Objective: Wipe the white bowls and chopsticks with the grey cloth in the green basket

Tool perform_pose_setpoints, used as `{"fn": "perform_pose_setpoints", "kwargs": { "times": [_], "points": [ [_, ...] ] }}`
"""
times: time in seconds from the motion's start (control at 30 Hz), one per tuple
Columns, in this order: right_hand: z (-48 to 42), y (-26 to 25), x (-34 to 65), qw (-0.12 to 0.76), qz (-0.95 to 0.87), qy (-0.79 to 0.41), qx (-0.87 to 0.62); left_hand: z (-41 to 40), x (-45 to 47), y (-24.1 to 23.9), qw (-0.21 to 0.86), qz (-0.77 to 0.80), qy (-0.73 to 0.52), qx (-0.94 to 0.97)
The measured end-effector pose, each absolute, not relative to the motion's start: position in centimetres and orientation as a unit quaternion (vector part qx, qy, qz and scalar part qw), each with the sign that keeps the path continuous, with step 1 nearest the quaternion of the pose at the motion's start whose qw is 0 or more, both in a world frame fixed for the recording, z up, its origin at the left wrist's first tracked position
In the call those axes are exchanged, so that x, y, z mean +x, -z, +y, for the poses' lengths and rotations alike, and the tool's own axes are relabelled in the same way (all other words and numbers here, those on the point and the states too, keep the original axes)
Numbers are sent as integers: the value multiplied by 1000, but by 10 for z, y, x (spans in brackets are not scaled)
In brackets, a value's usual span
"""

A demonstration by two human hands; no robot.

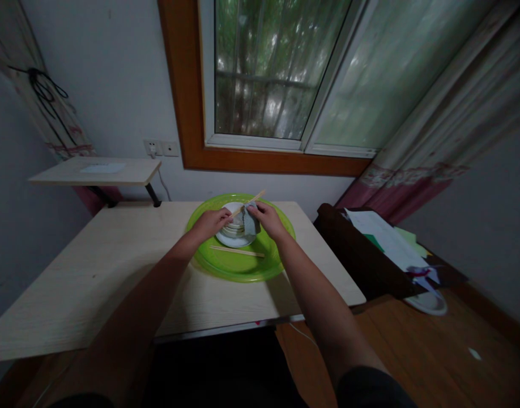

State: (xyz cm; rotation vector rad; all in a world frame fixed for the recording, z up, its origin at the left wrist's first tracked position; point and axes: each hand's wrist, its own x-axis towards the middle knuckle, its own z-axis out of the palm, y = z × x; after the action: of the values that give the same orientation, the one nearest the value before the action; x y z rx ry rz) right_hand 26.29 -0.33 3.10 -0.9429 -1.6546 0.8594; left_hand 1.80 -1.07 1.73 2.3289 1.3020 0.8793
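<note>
At the pale table [94, 249] below the window [264, 85], gripping chopsticks [255, 198] in the left hand [209, 224] above stacked dishes [233, 231] on the green tray [238, 270], pinching a grey cloth [251, 222] against them with the right hand [267, 217]; best to hold firmly, press lightly and wipe lengthwise

Short dark sleeves [373, 388]; forearms [313, 289] and fingers [255, 211] bare; plain black clothing [221, 371] at bottom centre.

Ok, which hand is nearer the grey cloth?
Right. The right hand holds the grey cloth by its upper part; the left hand is off to the cloth's left, gripping the lower end of the raised chopsticks.
</note>
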Motion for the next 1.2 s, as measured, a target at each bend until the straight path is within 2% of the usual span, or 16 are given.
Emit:
{"fn": "perform_pose_setpoints", "kwargs": {
  "times": [0.17, 0.33, 0.5, 0.67, 0.77, 0.97, 1.07, 1.2],
  "points": [
    [-4, -29, 261, 519, -642, -430, -366, -12, 18, -18, 140, 431, -285, 845],
    [-5, -28, 260, 536, -606, -454, -374, -12, 17, -18, 119, 425, -316, 840],
    [-12, -34, 258, 483, -649, -431, -399, -9, 16, -16, 89, 424, -393, 811],
    [-15, -31, 258, 379, -731, -403, -398, -9, 14, -15, 72, 397, -462, 790],
    [-14, -29, 260, 336, -750, -413, -392, -10, 13, -15, 50, 368, -467, 802],
    [-16, -32, 262, 313, -751, -434, -388, -7, 11, -14, 20, 344, -429, 835],
    [-16, -32, 262, 327, -736, -444, -393, -7, 10, -14, 20, 356, -423, 833],
    [-10, -28, 262, 418, -712, -381, -416, -8, 10, -15, 19, 381, -399, 834]
  ]
}}
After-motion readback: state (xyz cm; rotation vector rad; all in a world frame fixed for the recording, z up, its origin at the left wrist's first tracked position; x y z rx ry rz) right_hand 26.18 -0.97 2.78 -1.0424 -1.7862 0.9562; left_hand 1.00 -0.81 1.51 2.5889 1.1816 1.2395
